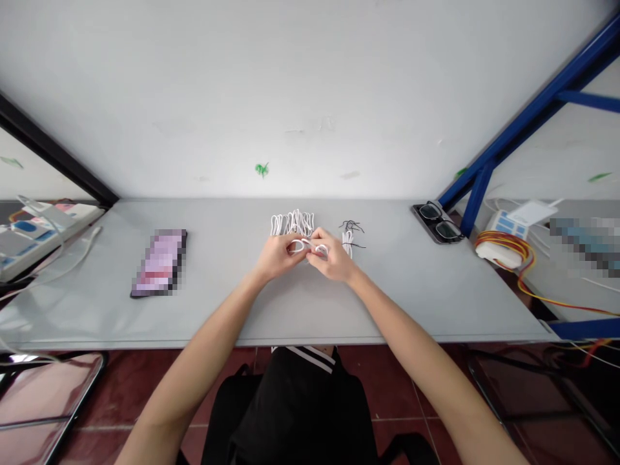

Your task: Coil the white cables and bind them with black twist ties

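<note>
Left hand (278,256) and right hand (332,256) both curl closed on a white cable loop (303,245) — pinched between the fingers. More white cable (292,223) sits bunched just behind on the desk (227,310) — black-and-white wires (347,240) just right of it.

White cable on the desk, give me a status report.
Left hand and right hand both gripping white cable loops. Smaller white cable with black strands just right, not touching. Nothing in the way.
</note>
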`<state>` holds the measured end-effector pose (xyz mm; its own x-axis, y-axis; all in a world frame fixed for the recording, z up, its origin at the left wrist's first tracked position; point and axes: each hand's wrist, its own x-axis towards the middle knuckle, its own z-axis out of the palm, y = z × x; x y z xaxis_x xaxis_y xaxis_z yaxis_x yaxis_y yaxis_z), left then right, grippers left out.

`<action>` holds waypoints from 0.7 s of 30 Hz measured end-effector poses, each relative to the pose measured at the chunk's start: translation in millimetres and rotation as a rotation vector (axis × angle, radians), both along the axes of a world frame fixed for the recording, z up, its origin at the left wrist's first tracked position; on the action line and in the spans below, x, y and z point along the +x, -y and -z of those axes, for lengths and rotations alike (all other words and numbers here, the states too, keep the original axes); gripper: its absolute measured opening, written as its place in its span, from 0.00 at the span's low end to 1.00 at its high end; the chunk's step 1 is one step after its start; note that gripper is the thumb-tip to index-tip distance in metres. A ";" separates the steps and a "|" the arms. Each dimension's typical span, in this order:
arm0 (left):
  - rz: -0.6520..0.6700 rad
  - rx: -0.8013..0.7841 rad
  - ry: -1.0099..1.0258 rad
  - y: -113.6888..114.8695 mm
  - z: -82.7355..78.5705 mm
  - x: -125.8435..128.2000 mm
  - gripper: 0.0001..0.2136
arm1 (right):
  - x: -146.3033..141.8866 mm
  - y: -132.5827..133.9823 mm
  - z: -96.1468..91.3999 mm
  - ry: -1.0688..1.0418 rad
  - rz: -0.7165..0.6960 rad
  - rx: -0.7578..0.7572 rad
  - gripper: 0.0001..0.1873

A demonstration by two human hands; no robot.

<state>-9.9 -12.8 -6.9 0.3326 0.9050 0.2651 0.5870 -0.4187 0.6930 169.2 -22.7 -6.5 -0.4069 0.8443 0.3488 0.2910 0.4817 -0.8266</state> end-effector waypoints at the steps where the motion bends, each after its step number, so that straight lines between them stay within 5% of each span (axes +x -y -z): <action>1: 0.001 0.000 -0.007 0.3 -0.2 -0.4 0.12 | -0.6 0.2 0.2 -0.055 0.013 -0.009 0.18; 6: 0.006 -0.006 0.129 4.0 -6.9 -3.3 0.21 | 3.0 -4.6 1.3 -0.366 0.122 -0.177 0.27; 11: -0.229 -0.031 0.062 -3.6 -5.1 -6.3 0.25 | 11.8 -13.4 5.4 -0.507 0.189 -0.280 0.29; 16: -0.208 -0.134 -0.181 -10.9 1.4 -7.9 0.14 | 14.9 -14.2 -0.1 -0.619 0.074 -0.350 0.18; 21: -0.146 -0.151 -0.318 -7.6 1.2 -6.5 0.08 | 18.5 -15.8 -3.5 -0.692 0.043 -0.409 0.20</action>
<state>-16.4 -5.2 -8.1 0.2419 0.9699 0.0289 0.8286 -0.2220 0.5139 187.7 -6.9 -3.0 -0.1762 0.9696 0.1696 -0.3409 0.1015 -0.9346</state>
